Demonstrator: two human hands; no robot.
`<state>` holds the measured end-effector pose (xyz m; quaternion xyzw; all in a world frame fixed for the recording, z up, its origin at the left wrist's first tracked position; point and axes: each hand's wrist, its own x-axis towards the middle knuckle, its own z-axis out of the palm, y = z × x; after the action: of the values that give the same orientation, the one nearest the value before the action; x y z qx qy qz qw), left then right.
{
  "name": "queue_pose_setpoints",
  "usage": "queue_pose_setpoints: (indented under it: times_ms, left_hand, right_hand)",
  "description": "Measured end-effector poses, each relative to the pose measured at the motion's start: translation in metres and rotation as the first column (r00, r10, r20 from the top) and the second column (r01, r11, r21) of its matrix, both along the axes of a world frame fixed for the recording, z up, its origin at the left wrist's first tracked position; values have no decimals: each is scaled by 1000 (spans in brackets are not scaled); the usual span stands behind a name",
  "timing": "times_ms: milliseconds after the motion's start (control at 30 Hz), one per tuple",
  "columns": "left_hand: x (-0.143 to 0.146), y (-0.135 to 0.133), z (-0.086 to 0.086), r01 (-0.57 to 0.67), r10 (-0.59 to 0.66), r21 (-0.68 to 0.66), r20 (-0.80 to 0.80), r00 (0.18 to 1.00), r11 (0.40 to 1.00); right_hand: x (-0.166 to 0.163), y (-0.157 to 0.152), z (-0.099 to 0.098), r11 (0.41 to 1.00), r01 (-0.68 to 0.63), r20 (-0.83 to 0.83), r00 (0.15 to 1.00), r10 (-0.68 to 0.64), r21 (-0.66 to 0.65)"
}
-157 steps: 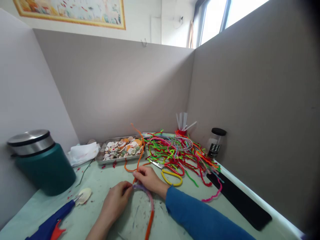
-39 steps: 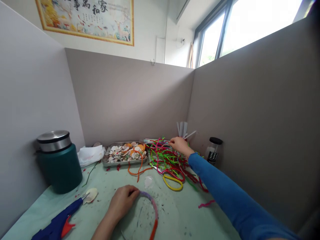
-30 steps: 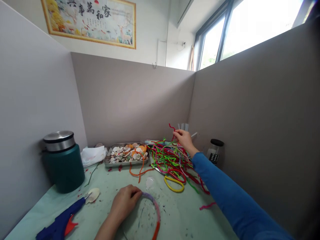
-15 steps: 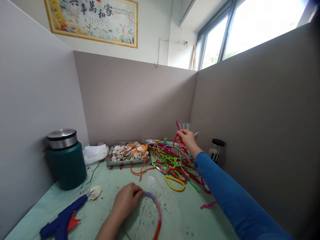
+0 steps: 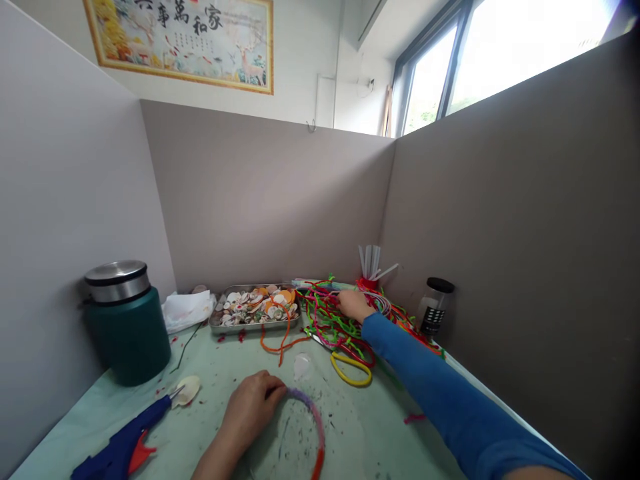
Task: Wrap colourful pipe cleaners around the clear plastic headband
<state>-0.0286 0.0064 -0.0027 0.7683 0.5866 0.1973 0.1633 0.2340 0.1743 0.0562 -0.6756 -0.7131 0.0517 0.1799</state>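
Note:
My left hand [image 5: 254, 403], closed near the front of the table, pinches the end of a curved fuzzy band [image 5: 316, 423]. The band runs from purple through pink to red and bends toward me. My right hand [image 5: 356, 305] reaches into a tangled pile of pipe cleaners [image 5: 325, 320] in red, green, pink and other colours. Its fingers are drawn together, and what lies between them is hidden. Yellow-handled scissors [image 5: 351, 370] lie at the pile's front edge. An orange pipe cleaner [image 5: 280, 347] trails between the pile and a metal tray [image 5: 255, 329].
The tray holds shell pieces and discs. At left stand a green flask [image 5: 133, 333] and a blue glue gun [image 5: 125, 433], its nozzle at a pale shell [image 5: 189, 392]. Glue sticks [image 5: 370, 261] stand behind the pile; a black-lidded jar [image 5: 434, 307] is at right. Grey partitions [image 5: 270, 200] surround the table.
My right hand has moved left and down into the pile; the red pipe cleaner it was holding up no longer shows raised. My left hand stays on the fuzzy band.

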Motion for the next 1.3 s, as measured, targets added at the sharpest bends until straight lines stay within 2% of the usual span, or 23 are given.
queue_pose_setpoints:
  times_ms: [67,167,300,467,633,767,933,1033,1200,1300]
  left_hand:
    - [0,0,-1,1,-1,1,6,1000,1000]
    - [-1,1,-1,-3,4,-2,11,1000,1000]
    - [-1,2,-1,-8,8,0,14,1000,1000]
    - [-1,1,-2,-4,4,9,16,1000,1000]
    - [-1,1,-3,-3,3,11,24,1000,1000]
    - [-2,1,-4,-5,5,15,28,1000,1000]
    - [-2,1,-5,5,-6,19,12,1000,1000]
    - [-3,1,-5,13,-13,25,13,1000,1000]
    - [-3,2,-7,-1,-2,32,70,998,999]
    - [-3,5,-8,-24,19,26,193,981,999]
  right_hand:
    - [4,4,7,999,-3,-46,999,5,40]
    - [19,12,30,990,-15,-189,981,42,143]
    - [32,18,59,972,-28,-424,897,128,235]
    - [31,15,72,942,-33,-689,674,267,334]
    - [34,13,80,917,-5,-824,438,360,399]
    - [32,9,74,914,-40,-860,325,393,403]
    - [17,5,41,946,-133,-891,319,323,295]
    - [9,5,25,942,-129,-900,280,335,310]
    - [8,2,24,922,-105,-909,155,386,373]
    - [12,0,28,910,-85,-910,58,410,405]
